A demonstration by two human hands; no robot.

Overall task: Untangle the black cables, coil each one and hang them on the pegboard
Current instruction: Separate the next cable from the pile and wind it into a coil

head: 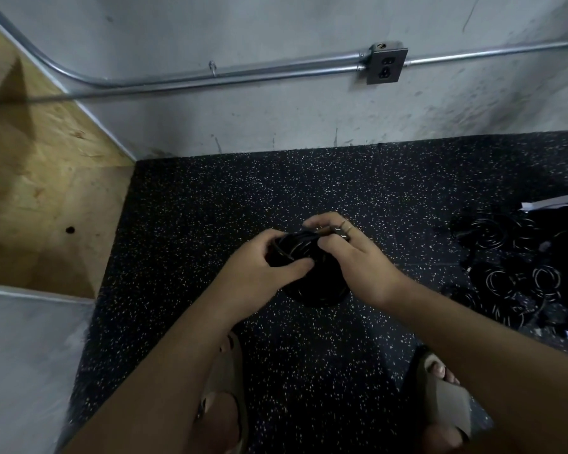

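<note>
My sandals are nearest, the left sandal [225, 388] and the right sandal [440, 398] planted on the dark speckled floor [243, 198], with both bare forearms reaching forward above them. Past my feet, both grips meet on one black coil [312, 280], held up off the floor in front of me. My left grip [263, 260] is closed round the coil's upper left side, fingers curled over the strands and thumb laid across the front. My right grip [351, 253] is closed on the top right of the same coil, fingers bent and pinching the strands near its upper edge; how tightly, I cannot tell. The rest of the coil hangs in a loop below my grips.

Farther to the right a pile [518, 276] of black cables lies on the floor, some already looped, well apart from the coil. A plywood panel [46, 178] rises at the left. Beyond the floor stands a grey wall [276, 27] carrying a metal conduit [243, 75] that runs into an outlet [386, 64].
</note>
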